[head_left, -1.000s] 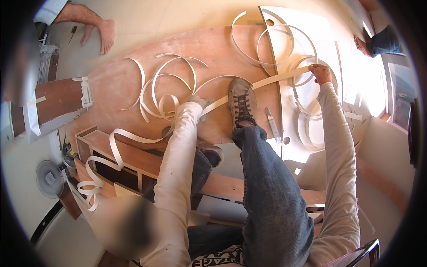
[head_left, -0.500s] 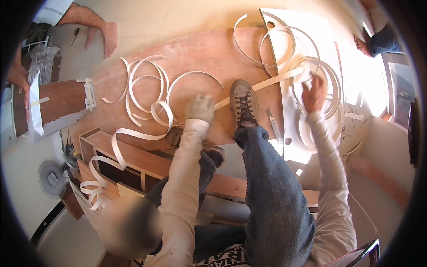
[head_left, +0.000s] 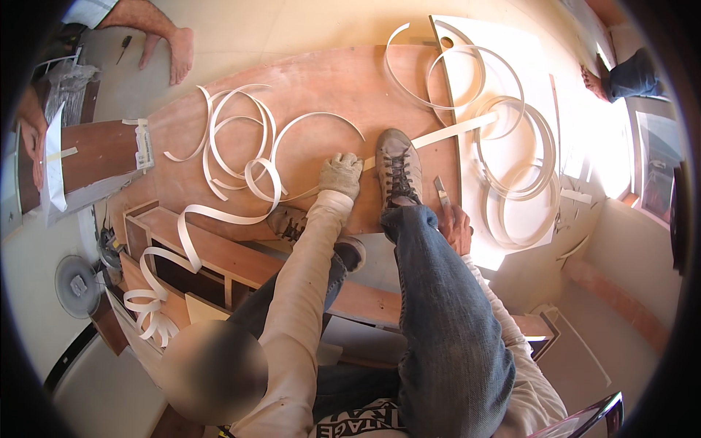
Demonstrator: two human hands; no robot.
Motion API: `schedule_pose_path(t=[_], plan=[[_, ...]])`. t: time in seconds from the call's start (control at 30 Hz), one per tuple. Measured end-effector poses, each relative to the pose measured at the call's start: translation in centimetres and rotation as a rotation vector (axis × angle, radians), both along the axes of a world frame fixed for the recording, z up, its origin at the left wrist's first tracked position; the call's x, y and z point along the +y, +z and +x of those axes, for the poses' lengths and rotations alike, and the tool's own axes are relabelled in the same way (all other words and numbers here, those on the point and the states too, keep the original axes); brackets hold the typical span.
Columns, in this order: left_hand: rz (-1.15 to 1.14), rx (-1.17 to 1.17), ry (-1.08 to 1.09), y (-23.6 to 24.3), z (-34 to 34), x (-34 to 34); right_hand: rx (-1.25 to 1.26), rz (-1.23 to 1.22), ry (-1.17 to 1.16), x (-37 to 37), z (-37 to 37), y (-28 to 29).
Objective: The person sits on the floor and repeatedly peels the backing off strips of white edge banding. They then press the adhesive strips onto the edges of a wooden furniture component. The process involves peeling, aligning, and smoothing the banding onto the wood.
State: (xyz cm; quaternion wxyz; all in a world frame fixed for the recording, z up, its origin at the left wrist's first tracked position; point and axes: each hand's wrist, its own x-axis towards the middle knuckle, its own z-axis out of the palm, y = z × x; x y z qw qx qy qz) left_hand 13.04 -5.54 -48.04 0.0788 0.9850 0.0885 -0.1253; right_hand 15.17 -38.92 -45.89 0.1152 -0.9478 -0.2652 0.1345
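Note:
My left hand [head_left: 340, 175], in a pale work glove, is closed on a pale edging strip [head_left: 449, 133] lying across the wooden board [head_left: 321, 80]. The strip passes under my shoe [head_left: 398, 164] and reaches a coil of the same strip on the right. My bare right hand [head_left: 456, 229] is beside my knee, with its fingers closed round the handle of a utility knife [head_left: 442, 190]. The knife's tip points away from me, and its lower part is hidden by the fingers.
Loose curls of strip [head_left: 212, 146] lie on the left. Coils [head_left: 548, 150] rest on a white panel [head_left: 504, 44] at right. A wooden cabinet frame [head_left: 255, 263] stands close by my legs. Other people's feet [head_left: 181, 58] and a hand [head_left: 33, 139] show at the edges.
My right hand has come down from the coil on the right to the utility knife and closed on it. My left hand has shifted slightly right along the strip.

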Motion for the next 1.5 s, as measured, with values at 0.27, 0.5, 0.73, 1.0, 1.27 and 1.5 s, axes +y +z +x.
schedule_pose_path(t=[0.27, 0.5, 0.73, 1.0, 1.27, 1.5], plan=[[-0.146, 0.120, 0.106, 1.4, 1.0, 0.8, 0.133, -0.188, -0.001, -0.2, 0.9, -0.6], [-0.335, 0.129, 0.520, 2.4, -0.5, 2.3, 0.028, -0.025, 0.115, 0.4, -2.1, 2.2], [-0.247, 0.103, 0.735, 3.3, -0.8, 2.8, 0.019, 0.354, 0.290, 7.6, -6.5, 6.4], [-0.272, 0.107, 0.750, 3.4, -1.0, 3.4, 0.113, 0.144, 0.143, 18.9, -4.5, 4.9], [-0.315, 0.052, 0.758, 3.2, -2.0, 3.2, 0.134, 0.034, 0.089, 20.1, -3.6, 4.4], [-0.304, 0.026, 0.764, 2.9, -1.6, 3.3, 0.257, -0.024, 0.076, 20.5, -3.2, 5.2]])
